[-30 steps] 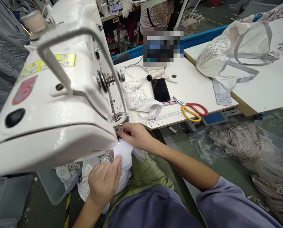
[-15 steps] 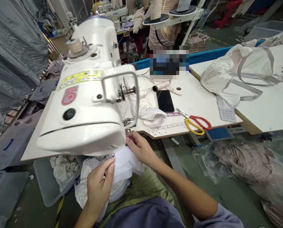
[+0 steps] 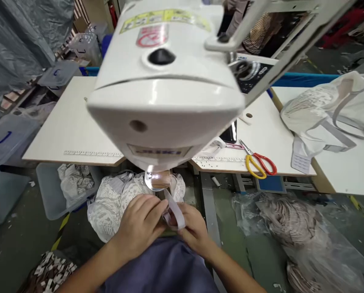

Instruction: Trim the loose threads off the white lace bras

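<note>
Work looks partway, exact progress hidden: my left hand [image 3: 141, 221] and right hand [image 3: 195, 227] together grip a white fabric band [image 3: 177, 212] before a rounded white sewing machine [image 3: 166, 95].

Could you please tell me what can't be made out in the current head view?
- Head view: fingertip contact of the left hand and right hand with the white strap, hidden by the fingers.
- Head view: part of the smartphone, behind the sewing machine.
- Head view: the white bra's far side, cut off by the right edge.
</note>
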`<state>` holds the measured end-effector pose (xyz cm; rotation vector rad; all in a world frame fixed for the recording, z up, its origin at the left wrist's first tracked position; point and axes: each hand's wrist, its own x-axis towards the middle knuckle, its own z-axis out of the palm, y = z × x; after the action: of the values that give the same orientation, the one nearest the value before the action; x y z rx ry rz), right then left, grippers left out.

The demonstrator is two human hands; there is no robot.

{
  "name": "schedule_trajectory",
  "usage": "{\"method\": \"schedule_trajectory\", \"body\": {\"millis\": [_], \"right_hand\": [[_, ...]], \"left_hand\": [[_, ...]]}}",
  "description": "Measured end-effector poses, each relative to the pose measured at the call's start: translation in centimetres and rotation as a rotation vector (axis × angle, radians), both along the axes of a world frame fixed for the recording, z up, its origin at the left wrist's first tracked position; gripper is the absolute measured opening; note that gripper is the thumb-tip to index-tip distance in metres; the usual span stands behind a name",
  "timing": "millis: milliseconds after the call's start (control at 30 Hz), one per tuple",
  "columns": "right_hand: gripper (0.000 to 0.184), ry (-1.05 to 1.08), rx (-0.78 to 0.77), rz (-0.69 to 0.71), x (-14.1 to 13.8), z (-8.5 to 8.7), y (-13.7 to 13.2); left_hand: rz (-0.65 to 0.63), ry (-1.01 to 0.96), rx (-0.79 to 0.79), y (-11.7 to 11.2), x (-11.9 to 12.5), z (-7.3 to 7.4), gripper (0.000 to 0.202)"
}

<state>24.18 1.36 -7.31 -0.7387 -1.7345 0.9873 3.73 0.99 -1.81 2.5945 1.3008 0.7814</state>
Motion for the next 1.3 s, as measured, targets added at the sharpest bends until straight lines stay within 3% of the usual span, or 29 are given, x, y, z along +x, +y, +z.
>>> {"method": "schedule_trajectory", "body": {"millis": [100,333,733,800,867,900,967,1033,1067,1167,1233,1300], "right_hand": [[0.022,-0.053,0.256,0.038,0.5,-0.4,-0.3],[0.02,-0.087,0.48,-0.024,0.8,-2.0,-1.1],[0.02,-0.057,0.442,-0.029,0.3,-2.4,-1.6],[0.025,-0.056,0.395,-0.011,0.6,-2.6,-1.4],[0.032,-0.104,0.288,-0.015,1.4,-3.3,-0.7],[0.041,-0.153,0.21,-0.04,2.1,-4.0,-0.2],[0.075,-0.312,0.05,-0.086,3.6,-6.3,1.0],[0.109,-0.538,-0.061,-0.046,5.2,-9.7,1.9],[0.115,-0.658,-0.09,-0.004,5.8,-11.6,2.1],[0.094,-0.878,-0.136,0.016,6.7,-16.6,2.1],[0.074,-0.91,-0.162,-0.082,6.6,-18.6,1.9],[0.069,-0.92,-0.182,-0.198,6.2,-19.4,1.7]], "left_hand": [[-0.032,-0.064,0.037,0.4,0.5,-0.6,0.015],[0.001,-0.188,0.127,0.5,0.1,-0.1,0.017],[0.002,-0.206,0.087,0.7,-0.2,-0.2,0.019],[-0.003,-0.185,-0.009,0.4,-0.1,-0.5,0.019],[0.006,-0.197,-0.285,-0.2,-0.1,-0.7,0.019],[0.025,-0.23,-0.47,-0.7,-0.2,-0.7,0.022],[0.119,-0.367,-0.834,-1.7,-0.6,-0.8,0.038],[0.315,-0.565,-1.08,-2.4,-1.5,-0.8,0.049],[0.438,-0.671,-1.152,-2.5,-2.2,-0.9,0.051],[0.761,-0.889,-1.173,-1.4,-4.4,-1.4,0.054],[0.832,-0.877,-1.074,0.3,-5.5,-2.2,0.055],[0.815,-0.716,-0.896,2.7,-6.1,-3.5,0.052]]}}
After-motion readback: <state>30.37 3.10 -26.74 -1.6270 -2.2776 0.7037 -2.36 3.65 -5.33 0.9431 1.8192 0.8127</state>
